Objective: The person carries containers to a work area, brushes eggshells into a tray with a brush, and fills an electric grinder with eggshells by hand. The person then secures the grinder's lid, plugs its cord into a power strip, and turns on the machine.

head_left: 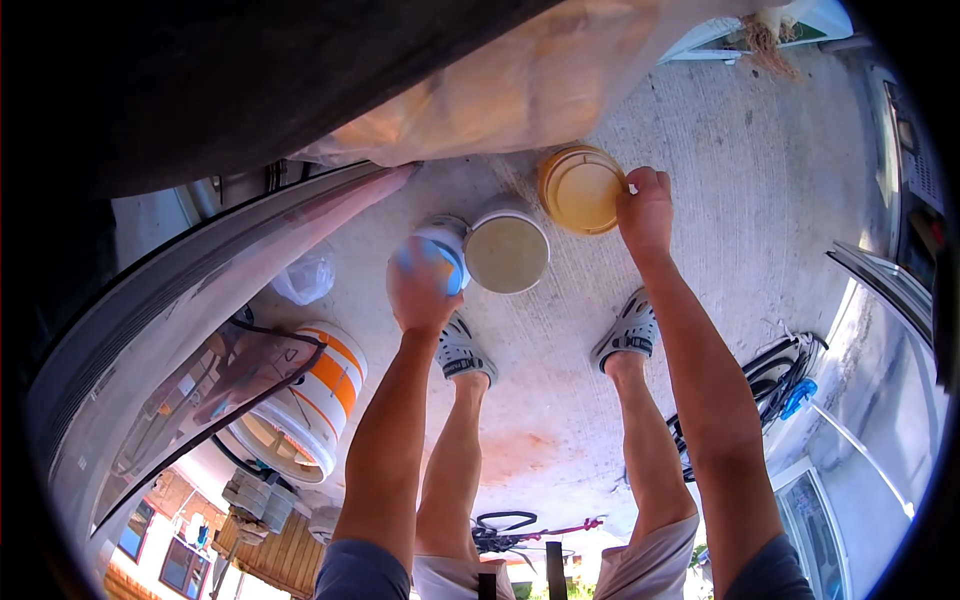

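Note:
My right hand [648, 212] pinches the rim of a round yellow lid [582, 192] just above the concrete floor. My left hand [423, 288] is smeared by motion over a white and blue tub [450, 256], partly covering it; whether its fingers grip the tub cannot be made out. Between the two hands stands a round bucket [507, 252] with a pale greyish top; I cannot tell whether that is its contents or a cover. The bucket sits right beside the tub.
A white bucket with orange bands [335, 375] lies tilted at left, near a clear plastic bag [304, 277]. Plastic sheeting [500, 100] hangs across the top. Coiled black hose [775, 375] rests on the right by a blue-headed pole [797, 398]. My feet in grey clogs [628, 330] flank the middle.

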Demonstrator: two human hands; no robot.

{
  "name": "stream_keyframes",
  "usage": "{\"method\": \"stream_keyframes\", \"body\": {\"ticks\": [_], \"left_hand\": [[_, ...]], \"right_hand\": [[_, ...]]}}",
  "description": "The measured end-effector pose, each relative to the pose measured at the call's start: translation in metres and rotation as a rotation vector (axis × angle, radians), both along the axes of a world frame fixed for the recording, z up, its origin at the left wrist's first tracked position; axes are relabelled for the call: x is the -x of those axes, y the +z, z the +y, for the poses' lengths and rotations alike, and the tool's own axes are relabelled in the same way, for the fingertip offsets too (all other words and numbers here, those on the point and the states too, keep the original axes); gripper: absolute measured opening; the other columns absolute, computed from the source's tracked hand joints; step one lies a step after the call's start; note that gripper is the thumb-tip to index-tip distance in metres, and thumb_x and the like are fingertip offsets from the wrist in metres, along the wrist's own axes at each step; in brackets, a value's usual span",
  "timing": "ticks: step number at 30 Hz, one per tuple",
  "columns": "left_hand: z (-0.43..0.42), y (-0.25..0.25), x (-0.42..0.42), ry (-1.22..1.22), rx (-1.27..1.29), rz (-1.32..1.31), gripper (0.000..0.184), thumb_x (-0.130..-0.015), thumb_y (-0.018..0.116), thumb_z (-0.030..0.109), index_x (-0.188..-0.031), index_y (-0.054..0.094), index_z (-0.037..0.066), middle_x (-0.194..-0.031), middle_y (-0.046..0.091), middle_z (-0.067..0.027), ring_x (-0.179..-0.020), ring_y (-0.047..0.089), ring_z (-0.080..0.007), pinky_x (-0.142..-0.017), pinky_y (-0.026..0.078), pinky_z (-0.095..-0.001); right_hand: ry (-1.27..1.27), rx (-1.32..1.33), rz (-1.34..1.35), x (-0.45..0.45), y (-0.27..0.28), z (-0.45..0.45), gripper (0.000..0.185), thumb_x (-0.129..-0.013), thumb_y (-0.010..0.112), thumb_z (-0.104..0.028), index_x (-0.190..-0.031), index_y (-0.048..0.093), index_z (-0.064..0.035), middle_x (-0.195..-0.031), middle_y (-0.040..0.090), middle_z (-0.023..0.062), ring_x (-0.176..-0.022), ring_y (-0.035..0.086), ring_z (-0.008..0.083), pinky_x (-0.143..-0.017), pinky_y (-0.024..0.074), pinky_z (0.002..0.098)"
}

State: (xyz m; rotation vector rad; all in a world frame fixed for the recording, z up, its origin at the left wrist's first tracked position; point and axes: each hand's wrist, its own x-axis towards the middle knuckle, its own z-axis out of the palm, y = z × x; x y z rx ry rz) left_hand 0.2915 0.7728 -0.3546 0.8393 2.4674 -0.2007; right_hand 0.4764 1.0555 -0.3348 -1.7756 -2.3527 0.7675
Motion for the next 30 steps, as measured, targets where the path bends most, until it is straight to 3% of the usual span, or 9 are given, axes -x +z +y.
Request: {"method": "stream_keyframes", "body": {"ticks": [11,13,17,19,21,22,24,25,30], "left_hand": [[0.000,0.000,-0.003,0.048,0.078,0.007,0.127,-0.059,0.085,0.044,-0.153,0.002,0.023,-0.138,0.028,-0.0251,-0.099,0.055,-0.0478,-0.079,0.057,-0.0502],[0.003,0.003,-0.002,0.050,0.115,-0.025,0.125,-0.062,0.083,0.044,-0.154,0.000,0.022,-0.140,0.027,-0.0266,-0.104,0.054,-0.0488,-0.078,0.058,-0.0459],[0.001,0.000,-0.002,0.075,0.097,-0.017,0.127,-0.059,0.085,0.043,-0.154,0.001,0.024,-0.139,0.027,-0.0246,-0.101,0.055,-0.0483,-0.080,0.056,-0.0506],[0.000,0.000,-0.001,0.015,-0.035,-0.007,0.128,-0.058,0.085,0.041,-0.154,0.001,0.024,-0.139,0.027,-0.0245,-0.102,0.054,-0.0487,-0.081,0.055,-0.0514],[0.002,0.001,-0.003,0.057,0.012,-0.016,0.128,-0.058,0.085,0.041,-0.154,0.002,0.024,-0.139,0.027,-0.0244,-0.102,0.054,-0.0487,-0.082,0.055,-0.0513],[0.002,0.001,-0.004,0.097,0.062,-0.024,0.128,-0.058,0.085,0.041,-0.154,0.002,0.024,-0.139,0.027,-0.0244,-0.102,0.054,-0.0487,-0.082,0.055,-0.0513],[0.002,0.000,-0.004,0.094,0.062,-0.022,0.128,-0.058,0.085,0.041,-0.154,0.002,0.024,-0.139,0.028,-0.0243,-0.102,0.054,-0.0488,-0.082,0.055,-0.0513],[0.001,-0.001,-0.004,0.090,0.061,-0.017,0.128,-0.058,0.085,0.041,-0.154,0.003,0.023,-0.138,0.028,-0.0243,-0.102,0.054,-0.0490,-0.082,0.055,-0.0513],[-0.002,-0.008,0.003,-0.025,-0.136,0.012,0.127,-0.058,0.085,0.041,-0.153,0.002,0.023,-0.137,0.028,-0.0240,-0.100,0.055,-0.0490,-0.081,0.055,-0.0519]], "right_hand": [[0.182,-0.036,-0.266,0.003,-0.006,0.017,0.010,-0.082,0.056,-0.003,-0.092,0.054,-0.0058,-0.095,0.061,0.0155,-0.082,0.066,0.0368,-0.070,0.0570,0.0455],[0.218,-0.041,-0.308,0.005,-0.003,0.019,0.009,-0.083,0.056,-0.004,-0.092,0.056,-0.0057,-0.096,0.061,0.0148,-0.082,0.067,0.0353,-0.070,0.0573,0.0446],[0.309,-0.081,-0.285,0.005,0.001,0.018,0.011,-0.084,0.058,-0.009,-0.094,0.062,-0.0057,-0.102,0.060,0.0113,-0.091,0.064,0.0309,-0.073,0.0573,0.0433],[0.313,-0.076,-0.248,0.004,0.007,0.014,0.012,-0.083,0.060,-0.011,-0.094,0.064,-0.0057,-0.103,0.060,0.0101,-0.094,0.063,0.0298,-0.075,0.0572,0.0433],[0.348,0.031,-0.146,0.006,0.013,0.005,0.028,-0.083,0.063,-0.014,-0.111,0.063,-0.0078,-0.111,0.058,0.0115,-0.103,0.060,0.0313,-0.080,0.0563,0.0443],[0.350,0.033,-0.148,0.008,0.015,-0.004,0.028,-0.083,0.063,-0.014,-0.111,0.063,-0.0078,-0.111,0.058,0.0115,-0.103,0.060,0.0313,-0.080,0.0563,0.0443],[0.256,0.013,-0.113,0.012,0.020,-0.025,0.049,-0.083,0.066,-0.016,-0.130,0.053,-0.0103,-0.121,0.054,0.0137,-0.110,0.057,0.0343,-0.085,0.0552,0.0438],[0.237,0.093,-0.168,0.013,0.026,-0.030,0.066,-0.082,0.069,-0.018,-0.141,0.040,-0.0088,-0.128,0.050,0.0148,-0.117,0.053,0.0363,-0.091,0.0526,0.0430],[0.179,-0.045,-0.093,0.013,0.012,-0.043,0.059,-0.081,0.072,-0.019,-0.130,0.045,-0.0018,-0.129,0.050,0.0144,-0.120,0.050,0.0357,-0.094,0.0495,0.0424]]}}
